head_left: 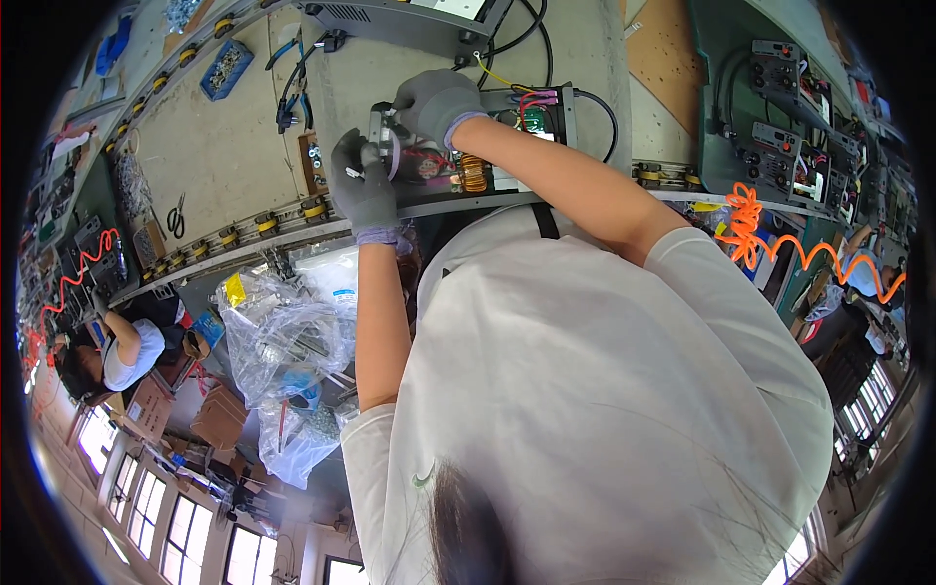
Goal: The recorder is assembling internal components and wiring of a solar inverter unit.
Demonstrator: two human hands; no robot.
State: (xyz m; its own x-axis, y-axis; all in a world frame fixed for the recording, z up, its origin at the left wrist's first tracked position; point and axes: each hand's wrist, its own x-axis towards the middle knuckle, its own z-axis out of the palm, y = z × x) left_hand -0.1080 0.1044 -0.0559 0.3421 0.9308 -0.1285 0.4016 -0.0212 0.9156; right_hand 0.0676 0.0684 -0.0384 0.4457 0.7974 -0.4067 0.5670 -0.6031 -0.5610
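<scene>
An electronic unit with its case off lies in front of me, with a copper coil, a green board and red wires showing. A grey end panel stands at its left end. My left hand, in a grey glove, is closed at the near side of this panel. Small white pieces show by its fingers, too small to name. My right hand, gloved alike, reaches across the unit and curls over the panel's far side. Its fingertips are hidden, and so is whatever they grip.
Beyond the unit stands a grey-cased device with black cables. On the bench lie a blue bin of small parts, cutters and scissors. Roller rails edge it. Plastic bags are below left; more units stand right.
</scene>
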